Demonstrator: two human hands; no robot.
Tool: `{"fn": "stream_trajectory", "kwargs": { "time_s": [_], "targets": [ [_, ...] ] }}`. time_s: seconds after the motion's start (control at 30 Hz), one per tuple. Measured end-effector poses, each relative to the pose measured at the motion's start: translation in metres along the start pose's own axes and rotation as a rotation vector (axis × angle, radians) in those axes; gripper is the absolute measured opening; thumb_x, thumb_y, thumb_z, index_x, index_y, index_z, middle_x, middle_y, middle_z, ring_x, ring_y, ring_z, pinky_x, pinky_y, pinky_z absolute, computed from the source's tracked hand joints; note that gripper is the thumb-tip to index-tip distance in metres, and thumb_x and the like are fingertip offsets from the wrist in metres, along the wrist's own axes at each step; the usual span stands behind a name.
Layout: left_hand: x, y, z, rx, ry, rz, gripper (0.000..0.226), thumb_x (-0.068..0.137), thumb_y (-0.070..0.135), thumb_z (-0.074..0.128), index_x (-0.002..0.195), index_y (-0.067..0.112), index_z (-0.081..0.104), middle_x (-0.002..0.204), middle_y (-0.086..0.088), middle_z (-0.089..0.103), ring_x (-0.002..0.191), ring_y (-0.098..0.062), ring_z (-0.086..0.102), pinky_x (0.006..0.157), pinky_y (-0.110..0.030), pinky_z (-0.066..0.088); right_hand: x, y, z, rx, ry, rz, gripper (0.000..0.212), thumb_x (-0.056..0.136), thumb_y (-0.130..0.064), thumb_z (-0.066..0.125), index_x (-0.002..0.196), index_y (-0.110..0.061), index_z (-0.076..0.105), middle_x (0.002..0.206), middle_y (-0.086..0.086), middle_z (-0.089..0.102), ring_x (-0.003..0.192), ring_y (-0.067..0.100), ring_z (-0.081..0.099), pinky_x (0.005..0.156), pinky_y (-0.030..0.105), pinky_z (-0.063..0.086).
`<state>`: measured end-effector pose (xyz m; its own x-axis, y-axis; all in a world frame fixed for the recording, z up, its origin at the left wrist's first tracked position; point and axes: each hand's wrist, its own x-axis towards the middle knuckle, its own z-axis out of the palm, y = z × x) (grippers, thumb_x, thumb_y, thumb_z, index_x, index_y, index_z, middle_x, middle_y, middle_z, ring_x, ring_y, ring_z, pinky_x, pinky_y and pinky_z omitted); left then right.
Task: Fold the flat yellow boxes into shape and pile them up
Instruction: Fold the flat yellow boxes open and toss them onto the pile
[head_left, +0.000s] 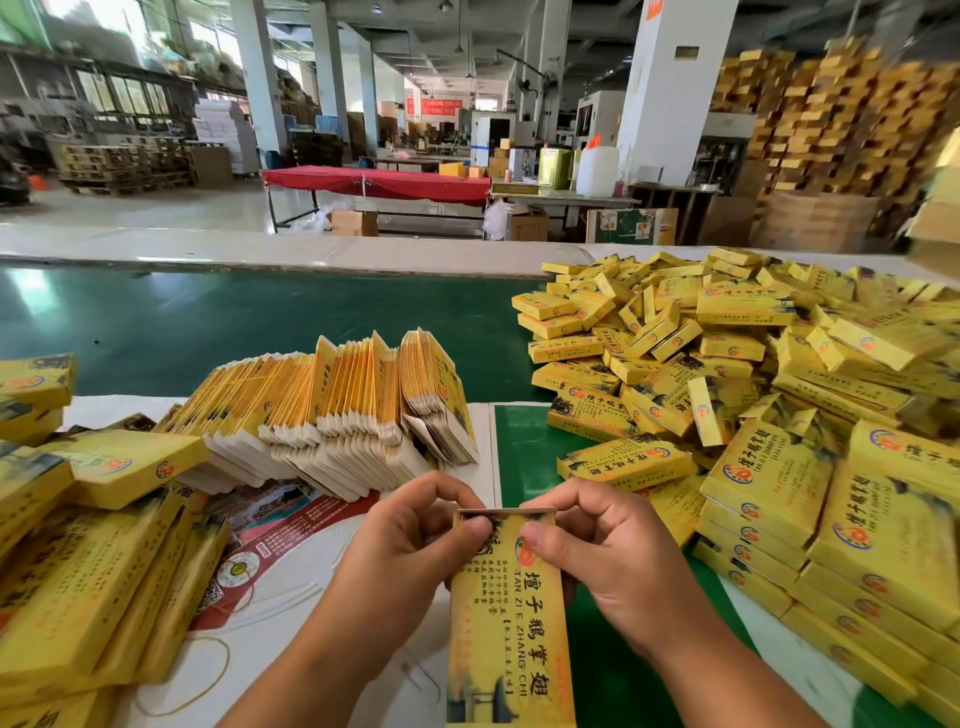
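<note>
At lower centre of the frame, we pinch the far end of a yellow box (511, 618) between our left hand (410, 540) and right hand (605, 551), folded boxes (727, 374) heaped at right on the worktop (322, 566).

Packaging factory (stacked cartons (841, 119), pallets (124, 166))

Yellow box (511, 623) in both hands' grip, left hand (415, 540), right hand (602, 545), thumbs on its far end.
</note>
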<state>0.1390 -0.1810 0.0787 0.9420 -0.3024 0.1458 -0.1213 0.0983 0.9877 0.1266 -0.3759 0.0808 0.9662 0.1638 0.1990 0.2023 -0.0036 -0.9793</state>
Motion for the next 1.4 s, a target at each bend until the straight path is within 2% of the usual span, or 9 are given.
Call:
{"fn": "stream_trajectory", "kwargs": {
  "time_s": [0.13, 0.4, 0.73, 0.87, 1.0, 1.1, 1.23, 1.3, 1.4],
  "targets": [
    [-0.002, 0.002, 0.006, 0.008, 0.028, -0.045, 0.032, 0.077, 0.047, 0.061, 0.077, 0.015, 0.063, 0.068, -0.004, 0.064, 0.066, -0.017, 0.062, 0.06, -0.025, 0.051, -0.001, 0.001, 0.003, -0.018, -0.023, -0.016, 0.008, 0.083, -0.022, 0.075, 0.089, -0.018, 0.072, 0.079, 0.013, 0.076, 0.07, 0.024, 0.075, 0.053, 0.022, 0.053],
    [-0.002, 0.006, 0.007, 0.021, 0.053, -0.088, 0.024, 0.079, 0.036, 0.063, 0.082, 0.012, 0.066, 0.069, -0.007, 0.064, 0.063, -0.013, 0.059, 0.055, -0.018, 0.047, -0.001, 0.003, 0.006, -0.096, -0.008, -0.007, 0.041, 0.084, -0.057, 0.06, 0.09, -0.017, 0.069, 0.078, 0.011, 0.074, 0.07, 0.025, 0.072, 0.059, 0.03, 0.056],
    [-0.006, 0.009, 0.011, 0.015, 0.109, -0.162, 0.011, 0.089, 0.01, 0.063, 0.1, 0.012, 0.062, 0.076, -0.013, 0.07, 0.076, -0.026, 0.074, 0.058, -0.026, 0.058, -0.001, 0.006, 0.004, -0.131, -0.003, 0.016, 0.006, 0.087, -0.024, 0.069, 0.084, -0.018, 0.07, 0.076, 0.008, 0.074, 0.067, 0.017, 0.071, 0.054, 0.022, 0.052],
    [-0.007, 0.009, 0.017, 0.328, 0.193, -0.157, 0.032, 0.081, 0.037, 0.07, 0.108, 0.036, 0.052, 0.085, 0.006, 0.072, 0.072, -0.004, 0.072, 0.058, -0.025, 0.059, -0.004, 0.006, 0.009, -0.206, 0.154, -0.087, 0.006, 0.088, -0.026, 0.069, 0.083, -0.023, 0.072, 0.072, 0.006, 0.072, 0.064, 0.018, 0.068, 0.055, 0.027, 0.054],
    [-0.017, 0.006, 0.031, 0.787, 0.199, -0.085, 0.07, 0.05, 0.086, 0.062, 0.102, 0.054, 0.029, 0.086, 0.027, 0.057, 0.079, 0.012, 0.056, 0.057, -0.013, 0.045, -0.007, 0.003, 0.015, -0.257, 0.327, -0.192, 0.014, 0.083, -0.037, 0.066, 0.083, -0.024, 0.071, 0.072, -0.002, 0.072, 0.064, 0.011, 0.068, 0.054, 0.024, 0.055],
    [-0.019, 0.002, 0.034, 0.944, 0.225, 0.021, 0.071, 0.045, 0.085, 0.057, 0.097, 0.052, 0.02, 0.084, 0.022, 0.051, 0.077, 0.006, 0.051, 0.059, -0.016, 0.041, -0.009, 0.003, 0.021, -0.3, 0.296, -0.23, 0.007, 0.088, -0.027, 0.07, 0.081, -0.025, 0.069, 0.069, -0.004, 0.069, 0.061, 0.008, 0.065, 0.052, 0.023, 0.052],
    [-0.018, 0.002, 0.029, 1.022, 0.204, 0.091, 0.065, 0.054, 0.072, 0.058, 0.097, 0.056, 0.013, 0.085, 0.023, 0.047, 0.078, 0.007, 0.047, 0.055, -0.014, 0.036, -0.009, 0.0, 0.022, -0.29, 0.29, -0.232, 0.016, 0.084, -0.04, 0.067, 0.076, -0.026, 0.067, 0.065, -0.004, 0.067, 0.057, 0.008, 0.061, 0.052, 0.026, 0.052],
    [-0.017, 0.001, 0.029, 1.038, 0.189, 0.108, 0.067, 0.054, 0.069, 0.058, 0.102, 0.055, 0.013, 0.087, 0.024, 0.045, 0.081, 0.007, 0.046, 0.056, -0.012, 0.034, -0.008, -0.001, 0.02, -0.279, 0.298, -0.21, 0.019, 0.083, -0.042, 0.065, 0.075, -0.026, 0.066, 0.063, 0.0, 0.067, 0.055, 0.011, 0.061, 0.05, 0.034, 0.054],
    [-0.016, -0.002, 0.029, 1.041, 0.186, 0.127, 0.07, 0.053, 0.067, 0.057, 0.11, 0.051, 0.02, 0.092, 0.024, 0.045, 0.085, 0.002, 0.047, 0.061, -0.011, 0.035, -0.009, -0.003, 0.019, -0.246, 0.314, -0.203, 0.022, 0.083, -0.041, 0.063, 0.072, -0.022, 0.065, 0.058, 0.004, 0.065, 0.05, 0.014, 0.06, 0.045, 0.027, 0.05]
  ]
}}
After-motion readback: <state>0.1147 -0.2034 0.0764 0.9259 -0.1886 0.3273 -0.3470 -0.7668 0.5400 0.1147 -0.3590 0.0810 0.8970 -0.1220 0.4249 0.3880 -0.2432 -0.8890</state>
